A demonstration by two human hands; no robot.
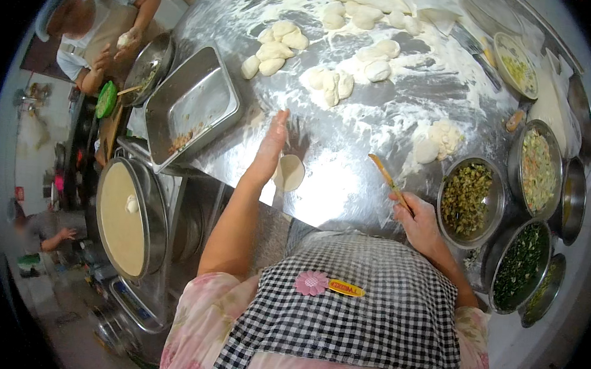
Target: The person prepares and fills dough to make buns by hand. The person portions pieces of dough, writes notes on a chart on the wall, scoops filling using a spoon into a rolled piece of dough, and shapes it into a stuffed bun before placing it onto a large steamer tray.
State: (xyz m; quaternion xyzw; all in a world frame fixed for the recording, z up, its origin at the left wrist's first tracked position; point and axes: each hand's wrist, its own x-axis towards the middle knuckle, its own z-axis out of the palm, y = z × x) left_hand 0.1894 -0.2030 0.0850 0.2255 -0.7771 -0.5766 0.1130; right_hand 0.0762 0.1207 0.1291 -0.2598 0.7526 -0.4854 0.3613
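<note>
My left hand [271, 143] is held edge-on over the steel table, fingers stretched out straight, with nothing seen in it. Close to its palm and wrist side is a flat round dough wrapper [291, 173]; whether they touch I cannot tell. A thin wooden spatula [385, 172] is gripped in my right hand [417, 220], its tip angled up and left over the table. Just right of that hand stands a steel bowl of chopped green filling [467, 200]. Small dough rounds [426, 150] lie on flour farther ahead.
Dough piles [278, 46] lie on the floured steel table [329, 131]. A deep steel pan [194, 102] stands left, above a lined round steamer [121, 214] holding one bun. More filling bowls [521, 267] line the right. A co-worker [107, 31] handles dough at upper left.
</note>
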